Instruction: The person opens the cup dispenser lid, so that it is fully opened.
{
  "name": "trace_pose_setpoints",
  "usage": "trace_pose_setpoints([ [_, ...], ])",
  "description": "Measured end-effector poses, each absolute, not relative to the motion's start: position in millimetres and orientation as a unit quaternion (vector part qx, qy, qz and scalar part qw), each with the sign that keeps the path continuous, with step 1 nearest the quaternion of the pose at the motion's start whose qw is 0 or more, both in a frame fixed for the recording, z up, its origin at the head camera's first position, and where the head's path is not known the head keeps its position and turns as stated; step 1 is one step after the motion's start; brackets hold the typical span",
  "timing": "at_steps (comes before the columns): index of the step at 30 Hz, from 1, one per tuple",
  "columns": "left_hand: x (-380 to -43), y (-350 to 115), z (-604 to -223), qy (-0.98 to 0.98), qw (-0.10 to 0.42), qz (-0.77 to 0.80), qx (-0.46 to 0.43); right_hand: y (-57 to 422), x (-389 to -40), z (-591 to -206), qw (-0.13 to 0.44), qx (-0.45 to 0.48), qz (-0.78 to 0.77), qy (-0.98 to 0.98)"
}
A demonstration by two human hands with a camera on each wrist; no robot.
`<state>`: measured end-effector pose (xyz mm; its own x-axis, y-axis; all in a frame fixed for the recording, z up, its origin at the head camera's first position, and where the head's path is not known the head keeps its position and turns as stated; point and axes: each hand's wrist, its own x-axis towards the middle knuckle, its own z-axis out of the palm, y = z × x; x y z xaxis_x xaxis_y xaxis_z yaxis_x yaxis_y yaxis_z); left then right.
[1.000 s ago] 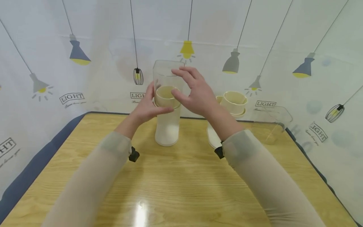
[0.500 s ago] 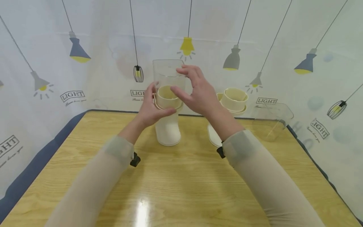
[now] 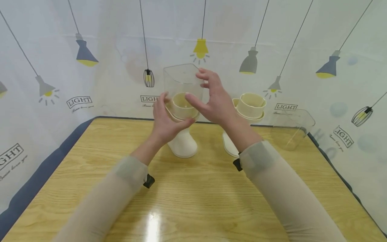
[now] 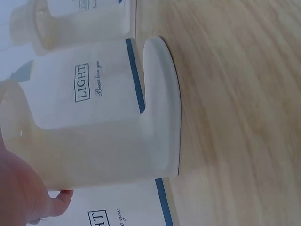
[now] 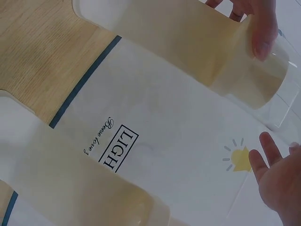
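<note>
My left hand [image 3: 164, 121] grips the cream ring-shaped top [image 3: 183, 113] of a tall white stand [image 3: 183, 146], thumb in front and fingers round the far left side. A clear plastic container [image 3: 179, 74] rises above and behind that top. The stand's foot [image 4: 162, 113] is on the table in the left wrist view. My right hand [image 3: 216, 101] is raised beside the container, fingers spread and slightly bent. In the right wrist view this right hand [image 5: 282, 183] holds nothing and is apart from the container [image 5: 282, 103].
A second similar stand [image 3: 250, 107] with a cream top is behind my right forearm. Another clear container [image 3: 291, 132] rests at the table's back right corner. Behind the wooden table [image 3: 193, 198] hangs a curtain [image 3: 121, 20] printed with lamps.
The left stand has turned, its foot and clear container now angled differently. My left hand has moved a little right with it. My right hand has shifted slightly right, away from the container.
</note>
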<state>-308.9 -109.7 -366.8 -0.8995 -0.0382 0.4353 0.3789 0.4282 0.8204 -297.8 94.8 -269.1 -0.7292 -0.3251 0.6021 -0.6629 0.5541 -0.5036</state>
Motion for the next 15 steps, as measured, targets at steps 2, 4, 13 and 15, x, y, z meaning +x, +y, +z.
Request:
trace_pose_setpoints([
  [2,-305.5,-106.7,-366.6,-0.823,0.205,-0.521,-0.1,95.8,-298.2,-272.1,0.227,0.299,0.384,-0.843],
  [4,-302.3,-103.7,-366.5,-0.824,0.21,-0.518,-0.095,96.3,-298.3,-274.7,0.226,0.308,0.395,-0.836],
  [13,-291.0,-87.8,-370.3,-0.821,0.257,-0.506,-0.064,86.7,-294.8,-277.0,0.193,0.26,0.458,-0.828],
  [15,-288.4,-84.9,-370.2,-0.817,0.268,-0.506,-0.062,81.5,-294.7,-277.8,0.19,0.24,0.472,-0.827],
])
